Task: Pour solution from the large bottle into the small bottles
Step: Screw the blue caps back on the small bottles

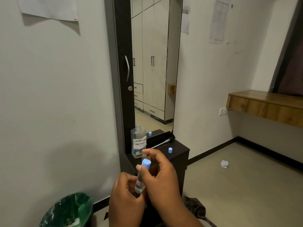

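A large clear bottle [138,141], uncapped and labelled "contact lens solution", stands on the dark cabinet top [178,153] against the mirror. My left hand [126,199] grips the lower body of a small clear bottle [140,184] with a red-marked label, held in front of the cabinet. Its light blue cap [146,163] sits on top, and my right hand [160,174] pinches that cap with thumb and fingers. A second blue cap [170,150] stands alone on the cabinet top to the right.
A tall mirror [154,63] in a dark frame rises behind the cabinet. A green-lined bin [68,210] stands at lower left. A wooden shelf [265,104] juts from the right wall. Crumpled paper [224,164] lies on the floor, and dark cloth [195,207] lies by the cabinet.
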